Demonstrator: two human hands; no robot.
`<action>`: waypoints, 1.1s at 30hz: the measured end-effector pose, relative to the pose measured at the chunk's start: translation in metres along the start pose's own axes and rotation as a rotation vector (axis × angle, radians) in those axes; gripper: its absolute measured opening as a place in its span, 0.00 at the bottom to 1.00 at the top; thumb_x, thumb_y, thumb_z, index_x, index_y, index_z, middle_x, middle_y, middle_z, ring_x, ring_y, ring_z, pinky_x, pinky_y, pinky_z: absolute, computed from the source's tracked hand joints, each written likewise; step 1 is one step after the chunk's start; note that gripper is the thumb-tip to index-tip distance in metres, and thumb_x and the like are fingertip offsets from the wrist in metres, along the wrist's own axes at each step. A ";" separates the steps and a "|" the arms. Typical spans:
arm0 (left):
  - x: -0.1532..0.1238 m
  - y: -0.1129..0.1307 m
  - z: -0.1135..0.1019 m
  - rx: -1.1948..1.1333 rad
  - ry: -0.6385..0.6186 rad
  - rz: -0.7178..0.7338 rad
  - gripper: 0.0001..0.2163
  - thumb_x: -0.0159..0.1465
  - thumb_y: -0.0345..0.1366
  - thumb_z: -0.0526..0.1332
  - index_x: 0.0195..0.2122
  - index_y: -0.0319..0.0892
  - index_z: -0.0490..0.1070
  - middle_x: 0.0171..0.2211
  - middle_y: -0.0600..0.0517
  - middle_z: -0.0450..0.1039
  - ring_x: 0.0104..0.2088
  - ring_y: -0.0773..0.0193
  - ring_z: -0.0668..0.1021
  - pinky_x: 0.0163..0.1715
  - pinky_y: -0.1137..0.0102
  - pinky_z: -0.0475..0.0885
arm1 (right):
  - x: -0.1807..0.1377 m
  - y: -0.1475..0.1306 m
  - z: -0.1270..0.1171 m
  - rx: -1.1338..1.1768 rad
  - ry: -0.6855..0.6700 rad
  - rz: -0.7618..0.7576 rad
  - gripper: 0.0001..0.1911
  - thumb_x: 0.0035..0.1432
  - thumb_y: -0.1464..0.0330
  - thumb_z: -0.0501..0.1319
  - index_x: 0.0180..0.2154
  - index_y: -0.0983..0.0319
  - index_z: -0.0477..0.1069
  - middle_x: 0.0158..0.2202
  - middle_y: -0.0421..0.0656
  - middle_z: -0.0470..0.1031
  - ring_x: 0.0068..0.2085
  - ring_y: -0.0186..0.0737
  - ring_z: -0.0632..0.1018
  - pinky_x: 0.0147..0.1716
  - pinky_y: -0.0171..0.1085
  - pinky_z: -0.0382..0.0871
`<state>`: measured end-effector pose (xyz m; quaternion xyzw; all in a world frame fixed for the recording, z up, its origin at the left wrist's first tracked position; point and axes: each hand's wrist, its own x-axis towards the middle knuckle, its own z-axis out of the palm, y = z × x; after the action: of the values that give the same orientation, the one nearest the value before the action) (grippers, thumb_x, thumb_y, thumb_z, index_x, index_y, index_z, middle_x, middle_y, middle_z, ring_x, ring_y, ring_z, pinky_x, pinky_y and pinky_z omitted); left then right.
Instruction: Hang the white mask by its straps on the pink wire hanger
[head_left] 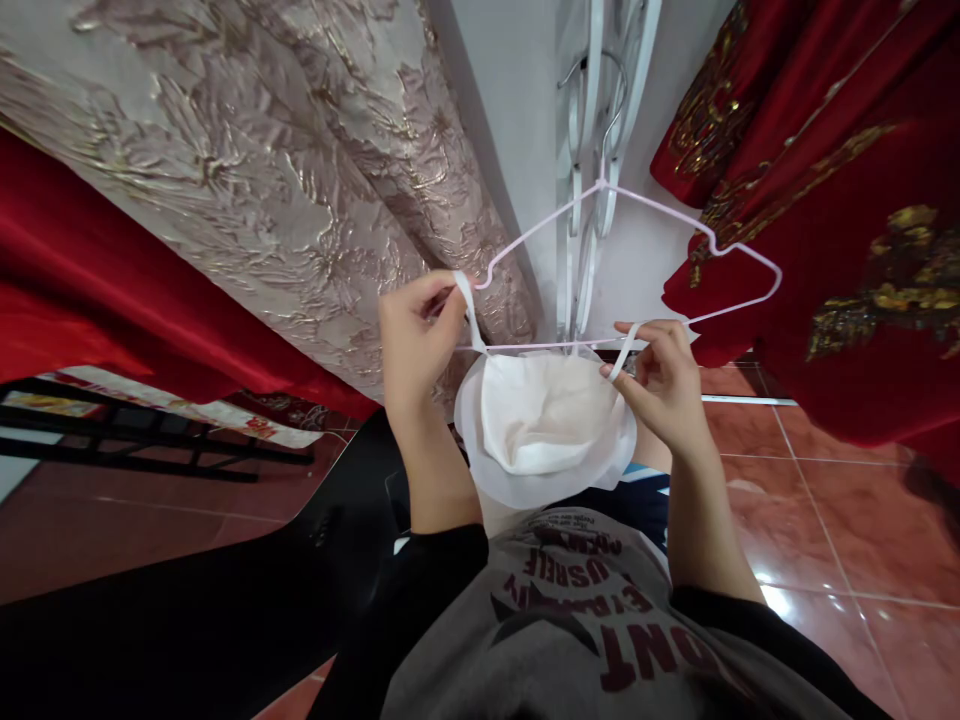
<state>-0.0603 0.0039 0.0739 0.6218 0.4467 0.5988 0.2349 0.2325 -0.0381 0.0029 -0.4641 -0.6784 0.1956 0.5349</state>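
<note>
A white garment (551, 440) with thin straps and a sheer outer layer hangs open in front of my body. My left hand (416, 345) pinches its left strap beside the notch of a pale pink clothes hanger (546, 217). With bent fingers, my right hand (667, 385) holds the right strap, stretched into a loop near the hanger's bottom bar. The hanger is suspended by its metal hook from a white rack (589, 110). Whether the right strap passes around the bar is not clear. The garment's lower part is hidden.
Pinkish fabric with raised gold leaves (300, 170) hangs on the left, above red cloth (90, 270). Red garments with gold embroidery (847, 230) hang on the right. A black surface (247, 590) lies at lower left. Reddish floor tiles (802, 500) show at right.
</note>
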 end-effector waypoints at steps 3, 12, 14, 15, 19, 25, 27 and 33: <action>0.015 0.007 0.003 0.136 -0.139 0.017 0.14 0.73 0.31 0.64 0.28 0.42 0.77 0.22 0.55 0.68 0.25 0.67 0.68 0.29 0.67 0.62 | -0.002 0.000 0.001 -0.010 -0.020 -0.005 0.23 0.61 0.60 0.73 0.57 0.50 0.77 0.48 0.42 0.71 0.28 0.32 0.64 0.29 0.40 0.68; -0.025 -0.061 0.040 -0.521 0.360 -0.336 0.16 0.61 0.47 0.77 0.44 0.49 0.76 0.36 0.54 0.80 0.35 0.64 0.82 0.41 0.67 0.77 | -0.003 0.003 0.002 -0.019 0.017 -0.062 0.24 0.63 0.59 0.72 0.60 0.49 0.76 0.46 0.41 0.72 0.29 0.34 0.65 0.31 0.41 0.69; -0.040 -0.064 0.059 -0.684 0.334 -0.421 0.18 0.62 0.49 0.75 0.45 0.47 0.75 0.39 0.50 0.83 0.42 0.60 0.85 0.48 0.65 0.78 | -0.003 0.002 0.005 -0.032 0.010 -0.046 0.24 0.63 0.59 0.71 0.60 0.50 0.76 0.46 0.42 0.73 0.28 0.33 0.65 0.33 0.42 0.71; -0.045 -0.063 0.068 -0.715 0.316 -0.434 0.17 0.63 0.49 0.74 0.44 0.46 0.74 0.38 0.49 0.83 0.42 0.60 0.86 0.49 0.65 0.78 | -0.003 0.002 0.005 -0.032 0.013 -0.038 0.24 0.63 0.59 0.71 0.59 0.50 0.76 0.47 0.42 0.74 0.28 0.33 0.66 0.34 0.43 0.72; -0.052 -0.054 0.082 -0.676 0.298 -0.402 0.14 0.67 0.48 0.70 0.39 0.45 0.72 0.31 0.52 0.81 0.38 0.61 0.86 0.47 0.65 0.78 | -0.004 0.013 -0.001 0.089 0.236 -0.005 0.26 0.59 0.58 0.74 0.58 0.51 0.76 0.53 0.46 0.76 0.40 0.42 0.79 0.38 0.45 0.78; -0.048 -0.048 0.061 -0.611 0.307 -0.314 0.13 0.67 0.47 0.71 0.38 0.45 0.72 0.27 0.55 0.77 0.32 0.63 0.84 0.46 0.64 0.79 | 0.014 0.044 -0.054 0.099 0.838 0.065 0.19 0.51 0.58 0.78 0.44 0.55 0.81 0.41 0.45 0.79 0.36 0.43 0.80 0.36 0.46 0.76; -0.049 -0.046 0.059 -0.601 0.319 -0.323 0.13 0.67 0.47 0.70 0.37 0.45 0.71 0.26 0.55 0.77 0.30 0.63 0.82 0.43 0.65 0.79 | 0.026 0.039 -0.069 0.019 0.678 0.094 0.14 0.55 0.57 0.77 0.42 0.53 0.82 0.38 0.45 0.80 0.33 0.43 0.78 0.34 0.48 0.75; -0.052 -0.040 0.062 -0.608 0.328 -0.293 0.10 0.69 0.43 0.68 0.37 0.45 0.70 0.26 0.55 0.76 0.27 0.65 0.79 0.38 0.68 0.76 | 0.060 -0.015 -0.076 -0.209 0.206 0.092 0.08 0.58 0.61 0.76 0.34 0.50 0.78 0.34 0.44 0.81 0.36 0.49 0.79 0.40 0.53 0.75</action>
<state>-0.0061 -0.0051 0.0018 0.3490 0.3644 0.7558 0.4173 0.2952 -0.0122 0.0735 -0.5656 -0.6145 0.0993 0.5410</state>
